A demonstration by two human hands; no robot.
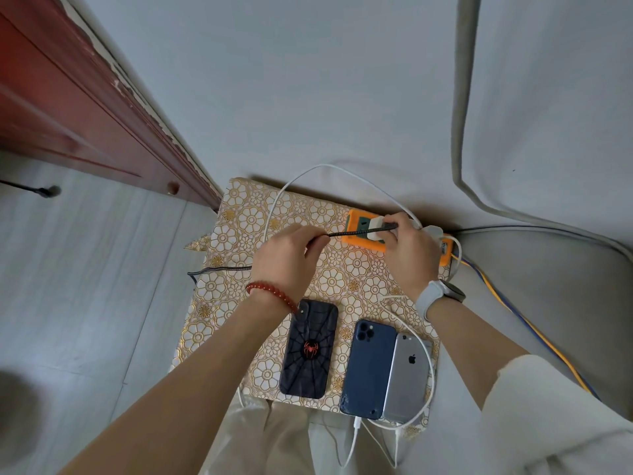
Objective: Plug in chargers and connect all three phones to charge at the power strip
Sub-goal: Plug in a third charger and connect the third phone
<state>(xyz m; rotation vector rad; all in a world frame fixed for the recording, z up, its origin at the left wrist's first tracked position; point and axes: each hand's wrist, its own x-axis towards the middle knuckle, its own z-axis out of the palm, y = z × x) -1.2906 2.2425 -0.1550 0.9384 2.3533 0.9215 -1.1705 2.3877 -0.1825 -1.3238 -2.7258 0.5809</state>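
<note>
Left hand [286, 258] and right hand [407, 250] pinch a black braided cable [359, 232] taut at white charger [376, 228] in orange power strip [356, 240].

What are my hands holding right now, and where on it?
Both hold the black braided cable: the left hand pinches it mid-length, the right hand grips its end by the white charger on the orange power strip.

Floral-cloth stand [239, 221]: power strip [356, 238], three phones [368, 368].
</note>
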